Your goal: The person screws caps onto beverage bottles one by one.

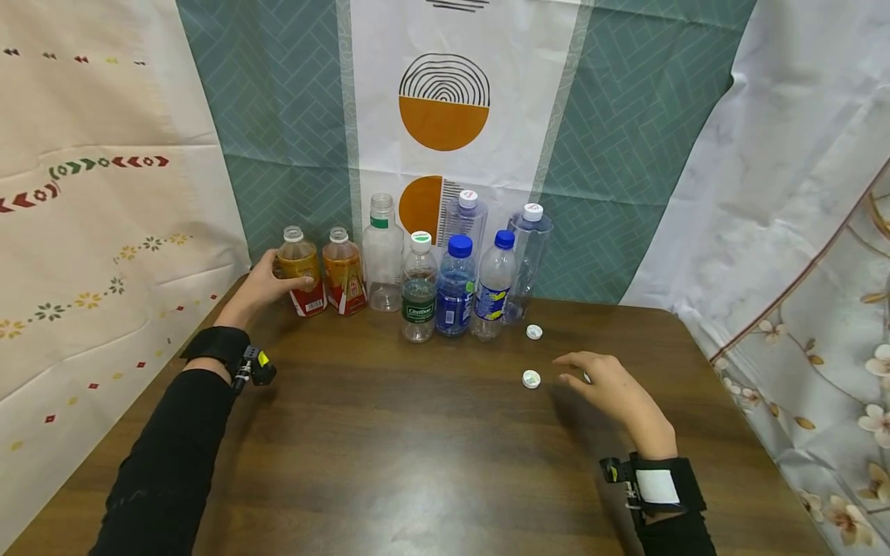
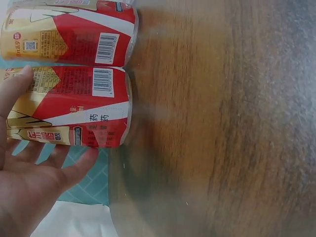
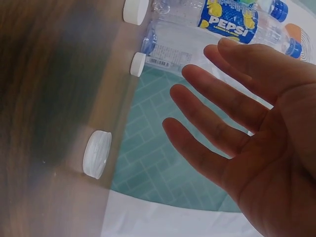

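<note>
My left hand (image 1: 267,279) holds the leftmost bottle (image 2: 69,109), which has a red-and-yellow label and no cap. The thumb lies across its front, with the other fingers at its far side. A matching uncapped bottle (image 1: 344,274) stands right beside it. Over the right part of the table, my right hand (image 1: 615,386) hovers with relaxed, spread fingers and nothing in them. Close to its fingertips lies a white cap (image 1: 531,379), and another white cap (image 1: 534,332) is farther back. A third white cap (image 3: 97,154) sits below the hand, mostly hidden in the head view.
Along the back of the table stand a tall uncapped clear bottle (image 1: 382,259), a green-labelled bottle (image 1: 419,297), a blue-capped bottle (image 1: 455,297) and a Pepsi bottle (image 1: 492,297). Behind them are two white-capped clear bottles (image 1: 531,251). A patterned cloth (image 1: 292,139) hangs behind.
</note>
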`<control>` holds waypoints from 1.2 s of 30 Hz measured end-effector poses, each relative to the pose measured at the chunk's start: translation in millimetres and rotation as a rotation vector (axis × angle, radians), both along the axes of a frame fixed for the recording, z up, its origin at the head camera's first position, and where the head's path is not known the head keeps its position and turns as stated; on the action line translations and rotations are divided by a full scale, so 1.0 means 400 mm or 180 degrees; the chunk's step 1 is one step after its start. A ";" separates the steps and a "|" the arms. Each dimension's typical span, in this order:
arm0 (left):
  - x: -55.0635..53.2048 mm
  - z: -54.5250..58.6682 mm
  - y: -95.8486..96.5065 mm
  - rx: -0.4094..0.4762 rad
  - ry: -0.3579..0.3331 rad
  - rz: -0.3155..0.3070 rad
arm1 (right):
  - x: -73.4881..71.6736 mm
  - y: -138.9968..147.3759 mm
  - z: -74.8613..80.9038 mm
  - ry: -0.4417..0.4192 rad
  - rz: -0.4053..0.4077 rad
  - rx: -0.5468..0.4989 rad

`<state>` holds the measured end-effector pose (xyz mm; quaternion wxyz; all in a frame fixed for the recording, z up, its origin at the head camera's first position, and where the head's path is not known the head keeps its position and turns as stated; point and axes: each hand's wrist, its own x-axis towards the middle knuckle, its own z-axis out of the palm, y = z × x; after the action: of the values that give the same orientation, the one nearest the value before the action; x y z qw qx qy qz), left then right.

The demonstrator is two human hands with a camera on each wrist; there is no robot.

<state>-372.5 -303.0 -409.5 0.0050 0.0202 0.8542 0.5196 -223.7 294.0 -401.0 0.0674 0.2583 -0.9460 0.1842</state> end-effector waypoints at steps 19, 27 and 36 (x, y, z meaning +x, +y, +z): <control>0.070 0.018 0.008 -0.0097 0.0274 0.0024 | -0.003 -0.007 -0.004 -0.0042 0.0067 -0.0029; 0.136 0.042 0.043 -0.0279 0.0222 0.0042 | -0.007 -0.010 0.000 -0.0038 0.0090 0.0041; 0.217 0.072 0.120 -0.0198 0.0305 -0.0177 | -0.006 -0.010 -0.003 -0.0017 0.0062 0.0073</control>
<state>-285.9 -255.0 -380.7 -0.0208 0.0686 0.8683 0.4909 -225.9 289.9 -402.2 0.0601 0.2678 -0.9456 0.1747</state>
